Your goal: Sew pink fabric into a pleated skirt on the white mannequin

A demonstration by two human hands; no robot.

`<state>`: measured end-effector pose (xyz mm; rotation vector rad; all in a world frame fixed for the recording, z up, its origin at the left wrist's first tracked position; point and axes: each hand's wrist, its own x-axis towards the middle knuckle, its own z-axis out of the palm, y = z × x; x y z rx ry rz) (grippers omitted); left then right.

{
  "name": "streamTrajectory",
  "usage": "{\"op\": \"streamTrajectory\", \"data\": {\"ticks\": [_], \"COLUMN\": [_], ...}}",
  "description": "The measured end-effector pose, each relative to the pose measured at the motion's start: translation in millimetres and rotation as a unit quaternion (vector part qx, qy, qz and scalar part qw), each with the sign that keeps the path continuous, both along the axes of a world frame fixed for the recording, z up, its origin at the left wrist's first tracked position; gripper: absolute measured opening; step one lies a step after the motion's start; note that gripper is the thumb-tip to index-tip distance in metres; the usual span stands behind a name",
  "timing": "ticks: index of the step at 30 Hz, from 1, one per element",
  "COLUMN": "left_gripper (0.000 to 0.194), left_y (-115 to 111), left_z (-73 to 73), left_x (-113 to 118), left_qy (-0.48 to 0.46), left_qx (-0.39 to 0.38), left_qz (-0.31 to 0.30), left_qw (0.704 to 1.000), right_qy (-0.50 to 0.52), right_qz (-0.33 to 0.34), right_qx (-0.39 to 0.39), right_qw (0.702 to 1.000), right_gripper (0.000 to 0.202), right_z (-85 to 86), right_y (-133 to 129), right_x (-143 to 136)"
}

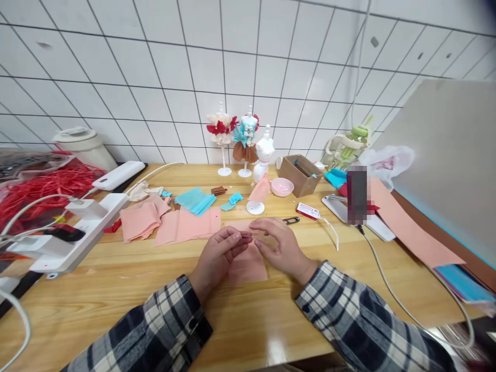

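Above a pink crepe paper sheet (250, 266) on the table, my left hand (217, 257) is closed in a pinch; whatever sits at its fingertips is too small to make out. My right hand (284, 247) faces it from the right, fingers curved, with thumb and forefinger apart and nothing visible between them. Just beyond the hands stands a small white dress form (265, 149) with a pink paper piece (260, 190) hanging on it. A black-handled tool (291, 220) lies partly hidden behind my right hand.
Folded pink sheets (140, 222) and blue paper (196, 200) lie left. Two dressed mannequins (222, 132) stand at the back, near a pink bowl (282, 187) and cardboard box (300, 175). A power strip (83, 232) is far left; a white cable (387, 289) crosses the right.
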<state>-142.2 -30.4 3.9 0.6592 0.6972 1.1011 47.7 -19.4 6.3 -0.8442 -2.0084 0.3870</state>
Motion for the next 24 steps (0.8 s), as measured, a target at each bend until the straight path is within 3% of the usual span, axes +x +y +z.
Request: {"op": "streamTrajectory", "data": {"ticks": [11,17,20,24], "left_gripper": [0.016,0.019,0.017,0.018], "left_y": [0,-4,-6,-3], "left_z": [-1.1,1.7,6.0,9.4], "left_x": [-2,0,0,-4], "left_qy": [0.007,0.115,0.249,0.400], "left_qx": [0.026,0.061,0.139,0.261], "left_qz": [-0.050,-0.032,-0.019,0.044], "left_qw": [0.998,0.991,0.958,0.877], "right_qy": [-0.013,-0.013,-0.055,-0.092], "right_qz": [-0.031,-0.032,-0.031,-0.041], "right_qx": [0.072,0.095,0.103,0.103], "right_qw": [0.997,0.995,0.993,0.990], "right_gripper": [0.013,0.013,0.018,0.018], "right_z": [3.6,-1.2,-1.0,4.7], "right_y": [-1,2,2,3], "right_x": [-2,2,6,10]}}
